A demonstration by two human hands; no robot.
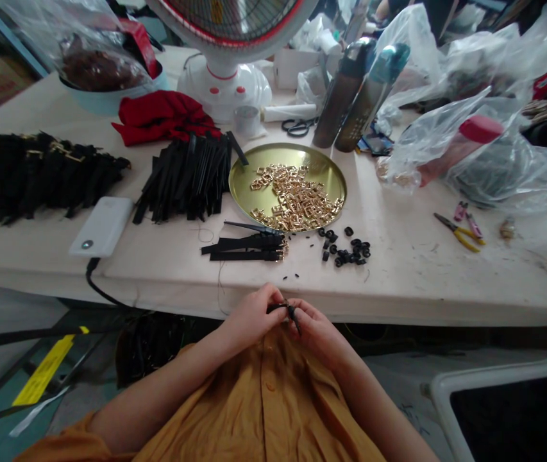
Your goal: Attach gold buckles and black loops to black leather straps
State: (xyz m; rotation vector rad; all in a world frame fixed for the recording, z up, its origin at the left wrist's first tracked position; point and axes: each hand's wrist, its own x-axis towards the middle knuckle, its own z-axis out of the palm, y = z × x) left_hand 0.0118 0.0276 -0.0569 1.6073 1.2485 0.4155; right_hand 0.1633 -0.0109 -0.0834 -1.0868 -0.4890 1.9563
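Close to my body, at the table's front edge, my left hand [260, 314] and my right hand [312, 326] meet with fingers pinched. Between them is a short black strap [294, 317], and both hands grip it; the fingers cover much of it. Just beyond lies a small stack of black straps [244, 248] with gold buckles at their right ends. Black loops [350, 254] are scattered to the right of that stack. A round gold tray [249, 168] behind them bears a heap of small gold buckles [297, 196].
A bundle of black straps [186, 176] and a white power bank [102, 226] lie left of the tray. Behind stand a fan [225, 83] and two bottles [350, 96]. Yellow-handled pliers [459, 232] and plastic bags [489, 141] are on the right.
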